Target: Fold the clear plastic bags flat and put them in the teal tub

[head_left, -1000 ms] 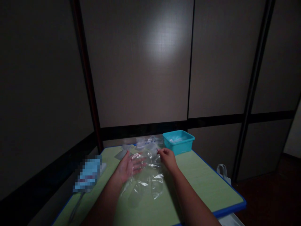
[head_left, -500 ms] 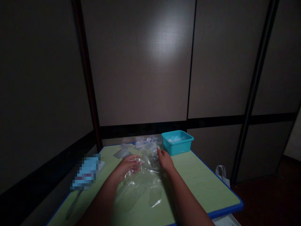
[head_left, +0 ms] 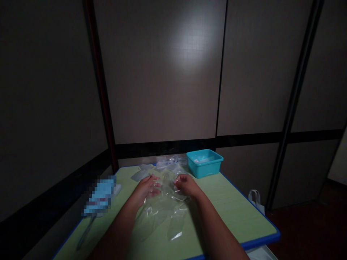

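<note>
A clear plastic bag [head_left: 165,211] is lying crumpled on the green bench [head_left: 233,213], its far end lifted between both hands. The left hand [head_left: 146,187] is curling its fingers over the bag's left edge and the right hand [head_left: 187,185] is pinching the right edge, each grip closing on film, apparently spreading the mouth apart. More clear bags [head_left: 168,164] are sitting at the far edge beside a teal tub [head_left: 204,163]. To the right, bare bench is running out to its blue rim.
</note>
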Tool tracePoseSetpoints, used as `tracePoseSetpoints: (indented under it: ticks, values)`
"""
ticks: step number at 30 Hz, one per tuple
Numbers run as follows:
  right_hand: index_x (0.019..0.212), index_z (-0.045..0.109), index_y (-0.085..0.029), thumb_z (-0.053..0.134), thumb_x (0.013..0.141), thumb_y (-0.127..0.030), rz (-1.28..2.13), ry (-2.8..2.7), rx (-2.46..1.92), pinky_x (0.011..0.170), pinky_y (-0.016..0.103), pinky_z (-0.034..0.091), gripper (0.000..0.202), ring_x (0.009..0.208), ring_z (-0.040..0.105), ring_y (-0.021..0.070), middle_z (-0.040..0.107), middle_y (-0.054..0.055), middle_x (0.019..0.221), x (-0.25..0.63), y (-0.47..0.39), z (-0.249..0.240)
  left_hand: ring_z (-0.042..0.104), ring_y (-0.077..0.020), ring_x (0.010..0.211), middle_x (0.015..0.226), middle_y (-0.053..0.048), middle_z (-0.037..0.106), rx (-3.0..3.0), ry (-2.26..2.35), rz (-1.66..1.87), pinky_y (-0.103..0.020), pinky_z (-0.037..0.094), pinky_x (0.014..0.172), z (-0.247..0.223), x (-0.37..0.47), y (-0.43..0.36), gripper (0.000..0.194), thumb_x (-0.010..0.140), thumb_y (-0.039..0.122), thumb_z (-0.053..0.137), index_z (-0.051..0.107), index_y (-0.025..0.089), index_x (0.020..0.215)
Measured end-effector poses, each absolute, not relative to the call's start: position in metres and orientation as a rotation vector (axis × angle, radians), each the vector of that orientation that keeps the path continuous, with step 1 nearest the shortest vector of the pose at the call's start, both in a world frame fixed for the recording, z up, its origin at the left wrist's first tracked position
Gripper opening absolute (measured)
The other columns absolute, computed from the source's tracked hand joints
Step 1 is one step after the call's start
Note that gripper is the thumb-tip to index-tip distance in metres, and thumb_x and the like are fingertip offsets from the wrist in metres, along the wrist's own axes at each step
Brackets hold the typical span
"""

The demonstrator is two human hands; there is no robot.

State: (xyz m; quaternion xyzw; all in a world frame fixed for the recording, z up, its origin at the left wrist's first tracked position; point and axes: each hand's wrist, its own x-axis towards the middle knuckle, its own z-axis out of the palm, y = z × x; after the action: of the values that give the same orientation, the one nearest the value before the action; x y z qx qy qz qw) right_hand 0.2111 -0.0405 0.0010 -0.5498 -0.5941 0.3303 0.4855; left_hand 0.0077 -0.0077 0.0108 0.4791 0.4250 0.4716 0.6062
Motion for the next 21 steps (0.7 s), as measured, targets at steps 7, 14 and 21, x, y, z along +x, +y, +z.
tracePoseSetpoints:
  ticks: [7, 14, 21]
  values:
    - [0.061, 0.055, -0.018, 0.060, 0.068, -0.021, 0.395, -1.498, -1.691, 0.056, 0.023, 0.034, 0.009, 0.062, 0.053, 0.0149, 0.061, 0.003, 0.062, 0.220, -0.030, -0.014, 0.062, -0.0197, 0.086, 0.084, -0.002, 0.066, 1.276, 1.141, 1.412, -0.024, 0.047, 0.069, 0.027, 0.001, -0.010, 0.007, 0.079, 0.028, 0.057, 0.057, 0.023, 0.083]
    - [0.073, 0.063, -0.017, 0.057, 0.070, -0.018, 0.229, -1.562, -1.938, 0.062, 0.027, 0.037, 0.007, 0.076, 0.060, 0.0217, 0.067, 0.011, 0.081, 0.220, -0.034, -0.012, 0.046, -0.0258, 0.116, 0.122, -0.003, 0.057, 2.206, 0.865, 0.938, -0.036, 0.031, 0.103, 0.013, 0.014, -0.073, 0.037, 0.074, 0.035, 0.064, 0.061, 0.031, 0.111]
    - [0.078, 0.064, -0.016, 0.051, 0.074, -0.016, 0.198, -1.702, -1.964, 0.058, 0.026, 0.034, 0.014, 0.074, 0.060, 0.0206, 0.067, 0.012, 0.083, 0.218, -0.040, -0.007, 0.010, -0.0279, 0.135, 0.148, -0.008, 0.015, 2.490, 1.170, 0.385, -0.050, 0.013, 0.107, -0.020, -0.018, -0.074, 0.069, 0.077, 0.053, 0.054, 0.028, 0.031, 0.138]
